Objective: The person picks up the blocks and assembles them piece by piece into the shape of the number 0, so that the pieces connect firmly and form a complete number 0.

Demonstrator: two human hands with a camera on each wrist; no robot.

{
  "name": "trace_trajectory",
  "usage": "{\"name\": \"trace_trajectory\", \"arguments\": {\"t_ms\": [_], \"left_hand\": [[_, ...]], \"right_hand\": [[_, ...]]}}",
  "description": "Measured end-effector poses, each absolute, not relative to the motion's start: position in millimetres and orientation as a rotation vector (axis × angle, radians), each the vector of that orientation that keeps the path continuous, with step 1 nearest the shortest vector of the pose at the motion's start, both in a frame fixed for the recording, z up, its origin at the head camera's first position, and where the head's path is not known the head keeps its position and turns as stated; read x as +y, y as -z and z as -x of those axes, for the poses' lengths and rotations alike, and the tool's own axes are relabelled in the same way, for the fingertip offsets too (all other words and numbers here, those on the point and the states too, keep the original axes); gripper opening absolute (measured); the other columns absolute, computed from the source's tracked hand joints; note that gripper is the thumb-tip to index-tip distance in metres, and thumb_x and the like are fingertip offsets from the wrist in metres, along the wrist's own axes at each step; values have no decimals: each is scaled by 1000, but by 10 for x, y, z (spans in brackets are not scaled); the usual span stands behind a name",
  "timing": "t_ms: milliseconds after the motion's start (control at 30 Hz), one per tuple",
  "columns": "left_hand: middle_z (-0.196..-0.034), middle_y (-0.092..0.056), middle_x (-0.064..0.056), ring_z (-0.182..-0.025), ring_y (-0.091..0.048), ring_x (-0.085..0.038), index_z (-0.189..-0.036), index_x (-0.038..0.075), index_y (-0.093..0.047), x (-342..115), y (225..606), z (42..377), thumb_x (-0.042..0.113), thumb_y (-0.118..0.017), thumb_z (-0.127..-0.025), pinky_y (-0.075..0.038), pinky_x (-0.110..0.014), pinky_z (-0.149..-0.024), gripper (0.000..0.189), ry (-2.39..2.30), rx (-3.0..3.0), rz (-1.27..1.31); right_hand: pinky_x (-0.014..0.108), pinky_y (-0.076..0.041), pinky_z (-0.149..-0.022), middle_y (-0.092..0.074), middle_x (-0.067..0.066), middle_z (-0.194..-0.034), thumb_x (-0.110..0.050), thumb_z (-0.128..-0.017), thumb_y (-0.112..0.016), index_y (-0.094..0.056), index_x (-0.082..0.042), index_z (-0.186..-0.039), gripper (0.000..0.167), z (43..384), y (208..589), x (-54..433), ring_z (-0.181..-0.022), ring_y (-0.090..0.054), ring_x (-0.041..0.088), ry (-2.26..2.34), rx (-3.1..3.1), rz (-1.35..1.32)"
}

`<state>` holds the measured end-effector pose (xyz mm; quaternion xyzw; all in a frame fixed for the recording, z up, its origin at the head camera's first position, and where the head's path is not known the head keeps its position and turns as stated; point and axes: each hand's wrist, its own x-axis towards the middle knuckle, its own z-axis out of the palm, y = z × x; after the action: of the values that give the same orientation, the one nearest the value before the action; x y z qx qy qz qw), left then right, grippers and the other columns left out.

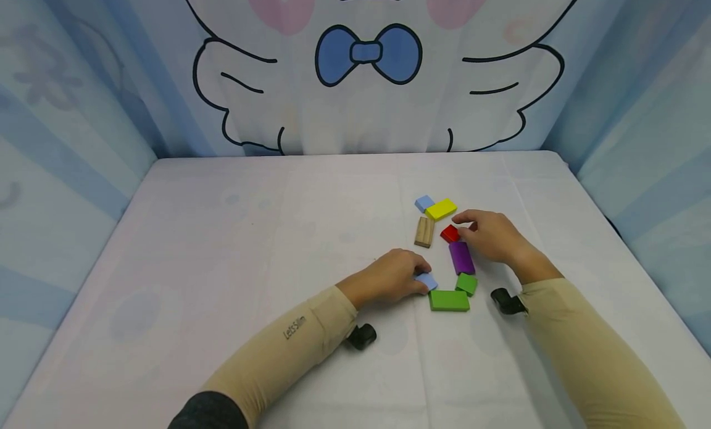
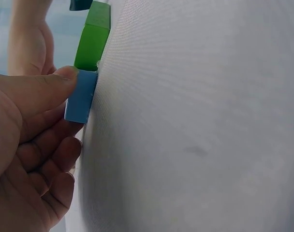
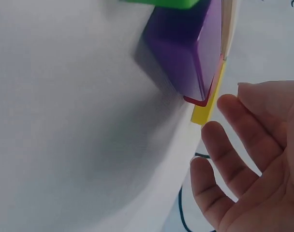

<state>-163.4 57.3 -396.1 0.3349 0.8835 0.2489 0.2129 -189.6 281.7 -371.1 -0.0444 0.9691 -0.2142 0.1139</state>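
Note:
My left hand (image 1: 391,274) pinches a small light-blue block (image 1: 427,281) between thumb and fingers. In the left wrist view, this blue block (image 2: 81,96) meets the end of a green block (image 2: 95,41). In the head view, a larger green block (image 1: 449,301) lies beside it, with a small green block (image 1: 466,284) at its corner. A purple block (image 1: 462,258) continues the line up to a red block (image 1: 450,234). Beside the red block is my right hand (image 1: 491,234), fingers loosely bent; the right wrist view shows nothing held between them.
A wooden block (image 1: 424,232), a yellow block (image 1: 441,209) and another light-blue block (image 1: 424,203) lie farther back. All blocks sit on a white cloth-covered table (image 1: 250,231). Patterned curtains (image 1: 366,114) hang behind and at both sides.

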Motion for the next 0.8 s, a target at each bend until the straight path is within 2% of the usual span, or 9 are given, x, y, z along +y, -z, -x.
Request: {"name": "trace_trajectory", "arguments": {"t_ms": [233, 400, 667, 800], "left_hand": [[-117, -70, 1, -107, -61, -8, -127, 8, -68, 587, 3985, 1640, 25, -74, -94, -44, -18, -95, 38, -699, 2448, -931], [-118, -70, 2, -108, -60, -7, -129, 8, -68, 589, 3977, 1641, 26, -73, -94, -44, -18, -95, 39, -682, 2454, -935], [-117, -70, 2, -107, -60, -8, -128, 8, -68, 585, 3971, 1639, 25, -73, -94, -44, -19, -95, 38, -681, 2455, -932], [-117, -70, 2, -108, -60, -8, -128, 8, -68, 583, 3966, 1638, 25, -73, -94, -44, -19, -96, 38, -676, 2458, -928]], "right_hand": [[49, -53, -87, -64, 23, -118, -12, -101, -50, -60, 0, -134, 36, 1947, 3723, 2789, -100, -60, 35, 627, 2829, 200], [51, -52, -90, -63, 24, -121, -12, -101, -50, -60, 0, -134, 37, 1955, 3723, 2785, -103, -60, 37, 609, 2803, 184], [50, -52, -88, -63, 24, -120, -13, -100, -50, -59, 0, -135, 38, 1954, 3720, 2796, -100, -59, 36, 603, 2801, 170], [49, -52, -86, -64, 23, -118, -20, -100, -55, -59, -1, -136, 40, 1953, 3722, 2789, -101, -59, 36, 606, 2810, 164]]}}
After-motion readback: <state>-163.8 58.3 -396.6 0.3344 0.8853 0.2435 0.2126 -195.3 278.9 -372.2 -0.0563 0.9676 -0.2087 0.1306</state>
